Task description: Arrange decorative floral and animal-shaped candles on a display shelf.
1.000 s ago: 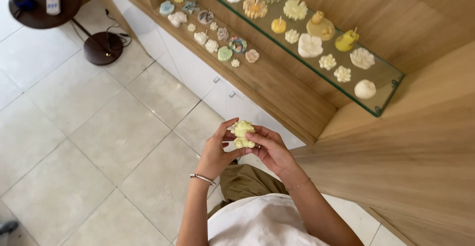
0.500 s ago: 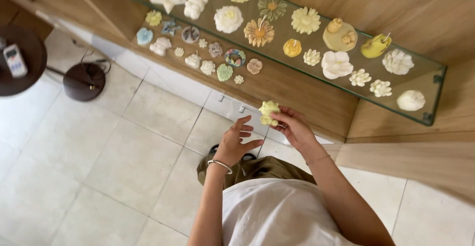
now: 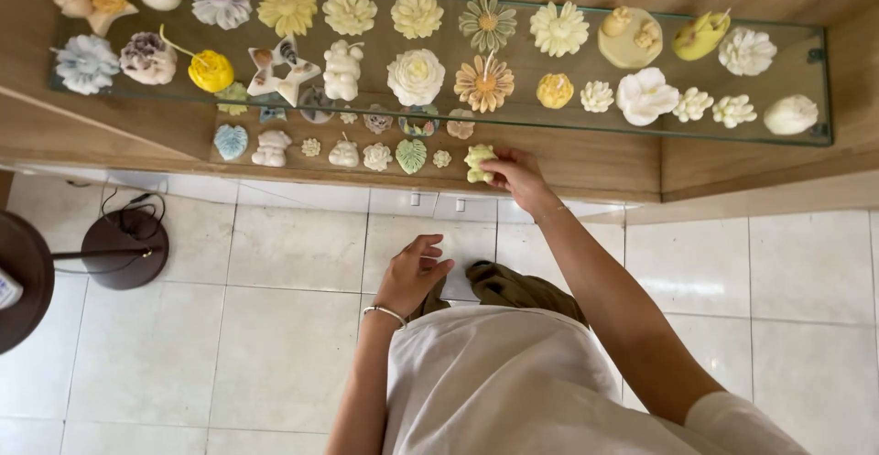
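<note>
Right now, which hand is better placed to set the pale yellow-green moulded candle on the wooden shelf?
Right. The right hand already holds the pale yellow-green moulded candle over the wooden shelf; the left hand hangs empty, lower.

The scene is bright and evenly lit, with soft daylight and no hard contrast. The glossy floor tiles [image 3: 293, 345] reflect a pale sheen, strongest at the near left. The glass shelf [image 3: 806, 98] shows faint reflections, and the small figures below it look a little hazy through it. Shadows are weak: a soft one lies under the round stand base [image 3: 124, 249] at the left. The picture is mostly sharp; the white shirt [image 3: 513, 382] near the camera is slightly soft. Straight lines bend a little toward the edges.
</note>
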